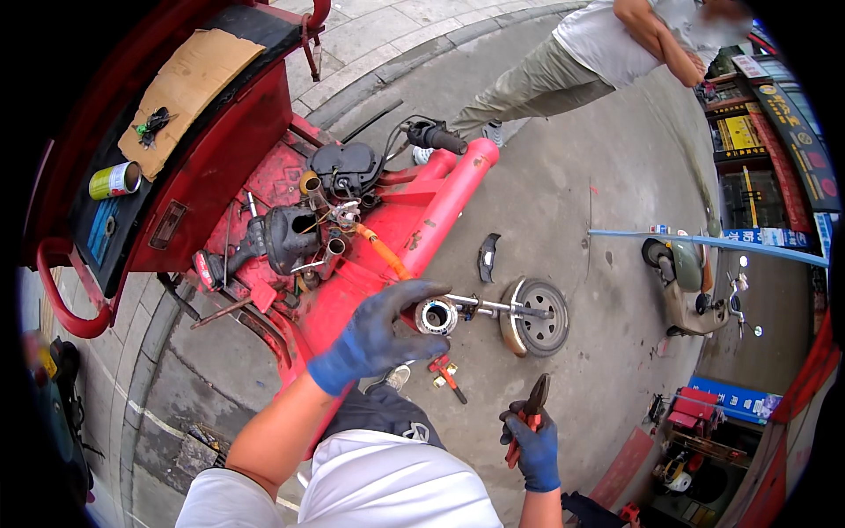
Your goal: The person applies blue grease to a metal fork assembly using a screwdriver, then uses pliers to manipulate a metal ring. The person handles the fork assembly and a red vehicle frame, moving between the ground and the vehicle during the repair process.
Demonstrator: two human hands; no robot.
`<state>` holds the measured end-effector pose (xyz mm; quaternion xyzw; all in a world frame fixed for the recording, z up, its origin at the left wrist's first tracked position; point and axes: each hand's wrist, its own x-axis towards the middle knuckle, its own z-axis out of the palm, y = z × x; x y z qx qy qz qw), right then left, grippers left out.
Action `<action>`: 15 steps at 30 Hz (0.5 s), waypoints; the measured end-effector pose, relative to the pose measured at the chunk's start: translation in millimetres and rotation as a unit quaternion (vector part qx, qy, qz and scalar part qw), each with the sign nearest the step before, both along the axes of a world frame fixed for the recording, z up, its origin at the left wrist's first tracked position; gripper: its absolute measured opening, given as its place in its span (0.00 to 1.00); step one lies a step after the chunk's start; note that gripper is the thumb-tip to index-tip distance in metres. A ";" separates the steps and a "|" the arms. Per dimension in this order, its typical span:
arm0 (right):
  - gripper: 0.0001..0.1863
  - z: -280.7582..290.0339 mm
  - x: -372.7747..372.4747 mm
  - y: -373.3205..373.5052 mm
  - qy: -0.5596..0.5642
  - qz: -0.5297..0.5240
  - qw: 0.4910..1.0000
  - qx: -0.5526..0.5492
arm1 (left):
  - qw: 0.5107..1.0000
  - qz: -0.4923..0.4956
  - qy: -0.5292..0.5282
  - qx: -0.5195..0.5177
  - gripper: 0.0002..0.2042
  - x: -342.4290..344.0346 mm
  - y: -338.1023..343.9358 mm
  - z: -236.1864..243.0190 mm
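My left hand (374, 330), in a blue and dark glove, reaches over the red vehicle frame (440, 207). Its thumb and fingers curl round a ring-shaped metal part (437, 316) with a hollow middle. Behind this ring, metal rods run toward a small wheel (535, 317) on the ground. Lower right, my right hand (533, 444) wears a similar glove and is closed round red-handled pliers (534, 409), their dark jaws pointing up. A red-headed hammer (449, 378) lies on the ground between my hands.
Left of the frame, a cordless power tool (211, 264) lies among dark mechanical parts. A can (114, 180) and cardboard (198, 88) rest on the red vehicle's seat. A curved black piece (488, 257) lies on the pavement. Beyond stand a person (590, 53) and a scooter (691, 282).
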<state>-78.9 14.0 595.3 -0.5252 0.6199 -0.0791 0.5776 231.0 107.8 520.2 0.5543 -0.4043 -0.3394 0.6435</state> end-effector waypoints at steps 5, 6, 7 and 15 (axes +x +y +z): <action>0.15 0.1 -3.4 0.3 -0.006 -0.007 1.000 -0.002 | 0.998 -0.056 0.024 0.031 0.36 5.0 -0.4 9.0; 0.15 0.5 -4.0 0.9 -0.009 -0.009 1.000 -0.001 | 0.997 -0.058 0.026 0.032 0.36 4.9 -0.7 10.0; 0.15 0.2 -5.3 1.5 -0.015 -0.012 1.000 -0.001 | 0.998 -0.043 0.037 0.017 0.35 3.2 -1.4 12.1; 0.15 -4.4 -14.6 5.9 -0.018 -0.025 1.000 0.004 | 0.996 -0.074 -0.015 0.040 0.32 3.0 -7.2 15.5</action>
